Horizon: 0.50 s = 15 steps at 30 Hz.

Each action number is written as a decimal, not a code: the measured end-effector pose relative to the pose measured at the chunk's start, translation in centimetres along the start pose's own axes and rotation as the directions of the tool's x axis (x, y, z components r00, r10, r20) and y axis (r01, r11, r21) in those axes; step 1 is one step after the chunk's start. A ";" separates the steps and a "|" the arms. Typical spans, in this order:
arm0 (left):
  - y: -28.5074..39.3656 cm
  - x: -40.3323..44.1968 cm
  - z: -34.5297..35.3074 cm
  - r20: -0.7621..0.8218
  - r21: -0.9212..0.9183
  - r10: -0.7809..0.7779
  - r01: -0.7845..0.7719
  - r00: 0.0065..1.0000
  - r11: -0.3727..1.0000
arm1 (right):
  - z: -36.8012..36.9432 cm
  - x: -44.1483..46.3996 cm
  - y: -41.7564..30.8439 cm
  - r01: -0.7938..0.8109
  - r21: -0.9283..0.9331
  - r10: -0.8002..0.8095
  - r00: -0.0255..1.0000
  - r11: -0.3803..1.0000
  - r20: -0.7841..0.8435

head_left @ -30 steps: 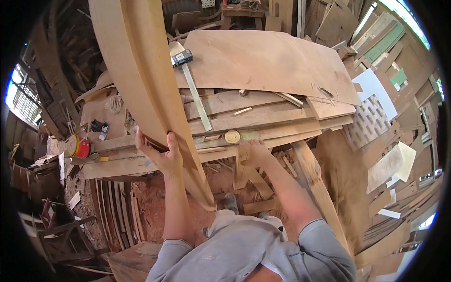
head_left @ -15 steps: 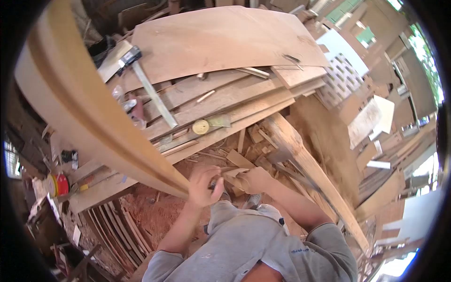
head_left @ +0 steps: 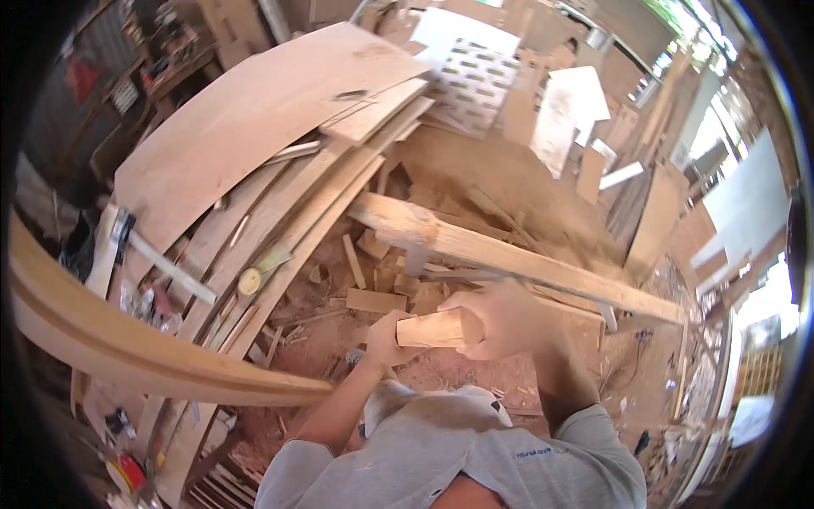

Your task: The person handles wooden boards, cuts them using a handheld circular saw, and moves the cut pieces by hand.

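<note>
A short, light-coloured wood block (head_left: 429,330) is held in front of my body. My left hand (head_left: 385,339) is closed around its left end. My right hand (head_left: 502,321) wraps its right end, with fingers curled over the edge; this hand is slightly blurred. Beyond my right hand a long rough timber beam (head_left: 500,256) runs across. On the left, a long curved grooved piece of wood (head_left: 144,352) reaches in close to my left forearm.
A workbench of planks (head_left: 280,212) carries a large thin wood sheet (head_left: 254,93), a metal square (head_left: 174,267) and a round yellow tape measure (head_left: 249,281). Wood offcuts (head_left: 376,300) litter the ground below. White panels (head_left: 570,114) lean at the back right.
My view has swung to the right. The wood block has come up into clear sight between my hands, and my right hand now grips its right end.
</note>
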<state>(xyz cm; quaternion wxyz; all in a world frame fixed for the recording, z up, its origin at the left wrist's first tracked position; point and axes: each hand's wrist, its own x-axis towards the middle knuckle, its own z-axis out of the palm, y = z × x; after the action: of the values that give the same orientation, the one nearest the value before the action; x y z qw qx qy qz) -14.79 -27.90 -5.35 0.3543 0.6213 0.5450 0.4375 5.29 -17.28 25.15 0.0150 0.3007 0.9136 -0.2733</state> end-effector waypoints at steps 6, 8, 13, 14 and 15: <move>14.0 4.4 9.6 -0.194 -0.196 0.164 -0.202 0.967 0.960 | -2.9 -17.1 4.0 -0.016 -0.120 -0.092 0.541 0.993 -0.836; 17.3 5.3 13.2 -0.255 -0.286 0.150 -0.222 0.955 0.932 | -0.3 -23.3 7.1 -0.095 -0.033 0.001 0.341 0.995 -0.940; 25.2 5.4 19.7 -0.396 -0.484 0.004 -0.212 0.918 0.849 | 15.4 -37.7 19.8 -0.211 0.553 0.590 0.361 0.806 -0.722; 26.7 5.6 21.1 -0.461 -0.548 -0.037 -0.251 0.887 0.798 | 19.4 -40.7 22.0 -0.322 0.602 0.683 0.312 0.730 -0.660; 27.9 5.9 22.3 -0.432 -0.668 -0.055 -0.279 0.900 0.690 | 23.2 -43.4 24.2 -0.425 0.641 0.764 0.255 0.639 -0.593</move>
<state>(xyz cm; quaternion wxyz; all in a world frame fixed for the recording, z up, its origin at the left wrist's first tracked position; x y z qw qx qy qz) 16.31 -25.60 12.97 0.4136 0.3580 0.3544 0.7584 51.17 -36.40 1.89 -0.3694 0.7159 0.5474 -0.2265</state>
